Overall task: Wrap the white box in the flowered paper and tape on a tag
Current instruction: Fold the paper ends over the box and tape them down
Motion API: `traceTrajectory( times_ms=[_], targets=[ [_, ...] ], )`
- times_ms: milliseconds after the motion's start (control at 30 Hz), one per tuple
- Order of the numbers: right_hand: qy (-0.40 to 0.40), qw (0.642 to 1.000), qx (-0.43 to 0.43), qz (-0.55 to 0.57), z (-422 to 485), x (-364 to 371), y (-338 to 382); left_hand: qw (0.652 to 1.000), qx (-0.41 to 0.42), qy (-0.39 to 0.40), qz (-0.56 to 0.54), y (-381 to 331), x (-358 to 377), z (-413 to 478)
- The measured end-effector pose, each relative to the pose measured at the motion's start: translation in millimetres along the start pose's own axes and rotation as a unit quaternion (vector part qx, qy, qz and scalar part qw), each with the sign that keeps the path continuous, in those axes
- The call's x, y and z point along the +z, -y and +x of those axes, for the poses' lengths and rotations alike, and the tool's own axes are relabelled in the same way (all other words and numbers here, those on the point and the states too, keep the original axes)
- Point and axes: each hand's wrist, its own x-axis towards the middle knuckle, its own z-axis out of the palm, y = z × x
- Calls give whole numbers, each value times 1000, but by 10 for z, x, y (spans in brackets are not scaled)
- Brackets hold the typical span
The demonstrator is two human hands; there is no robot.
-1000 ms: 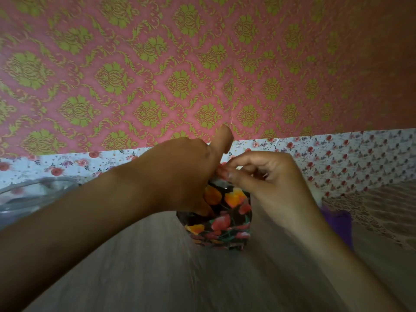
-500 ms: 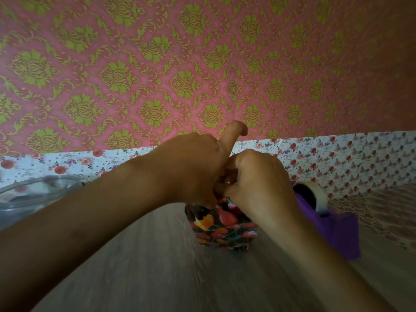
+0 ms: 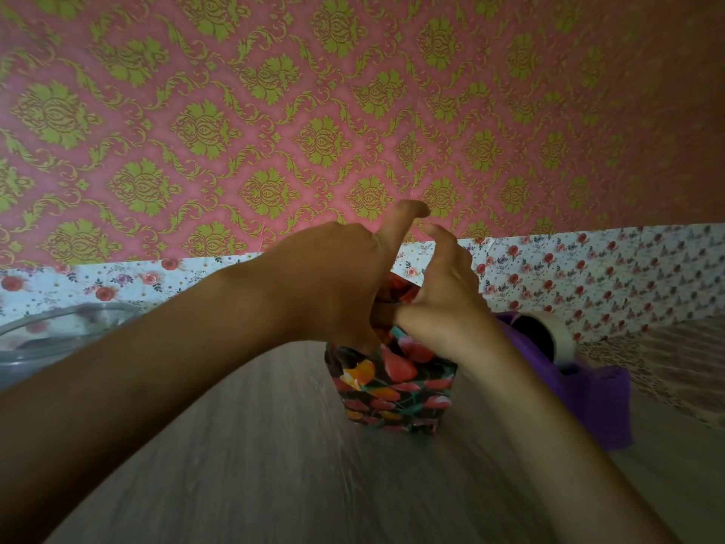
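The box (image 3: 394, 384), covered in dark paper printed with red and orange flowers, stands on the wooden table (image 3: 274, 465). Both hands are on its top. My left hand (image 3: 333, 284) grips the top left of the box with the index finger raised. My right hand (image 3: 439, 304) presses down on the paper at the top right, index finger lifted. The top of the box is hidden under the hands. I cannot make out any tape strip or tag.
A purple tape dispenser (image 3: 580, 390) with a roll of tape (image 3: 549, 339) stands just right of the box. A clear glass bowl (image 3: 47, 339) sits at the left edge. A patterned pink wall (image 3: 353, 111) rises close behind, with a flowered strip along its foot.
My right hand has come down from pinching above the box onto its top, then its fingers spread. The box sits a little further right in view, and the dispenser has come into sight.
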Motion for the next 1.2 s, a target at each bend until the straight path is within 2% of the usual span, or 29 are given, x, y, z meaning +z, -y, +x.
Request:
traceTrajectory(
  times_ms=[100, 233, 400, 500, 567, 667, 733, 767, 800, 833, 900, 933, 1067, 1167, 1200],
  targets=[
    [68, 992, 12, 103, 2, -81, -73, 1000, 2, 4, -3, -13, -1, -22],
    [133, 964, 26, 230, -135, -249, -260, 1000, 2, 9, 8, -21, -5, -45],
    [122, 945, -33, 300, -301, -327, -487, 1000, 10, 22, -18, -11, -38, -11],
    [130, 940, -29, 315, -334, -222, -596, 999, -2, 19, -46, -24, -87, -25],
    [113, 935, -19, 337, -339, -163, -645, 996, 2, -19, -85, -30, -155, -81],
    [86, 926, -31, 365, -343, -95, -652, 971, 21, -188, -149, 51, -226, -208],
    [76, 930, -56, 354, -353, -34, -636, 951, -30, -272, -147, 111, -248, -274],
    [70, 934, -60, 346, -358, 1, -620, 955, -79, -265, -108, 139, -246, -287],
    [59, 935, -59, 346, -357, 32, -620, 965, -135, -214, -61, 159, -230, -283],
    [50, 936, -57, 345, -367, 49, -600, 974, -180, -128, -47, 176, -211, -275],
    [38, 939, -56, 336, -361, 81, -598, 962, -223, 37, -155, 158, -209, -263],
    [31, 945, -63, 319, -353, 97, -596, 949, -220, 59, -220, 174, -219, -253],
    [3, 953, -72, 295, -327, 98, -592, 967, -144, -32, -206, 237, -238, -238],
    [8, 956, -77, 284, -337, 83, -583, 945, -121, -99, -288, 167, -175, -299],
    [10, 957, -79, 278, -342, 74, -581, 929, -123, -143, -317, 152, -110, -324]
  ],
)
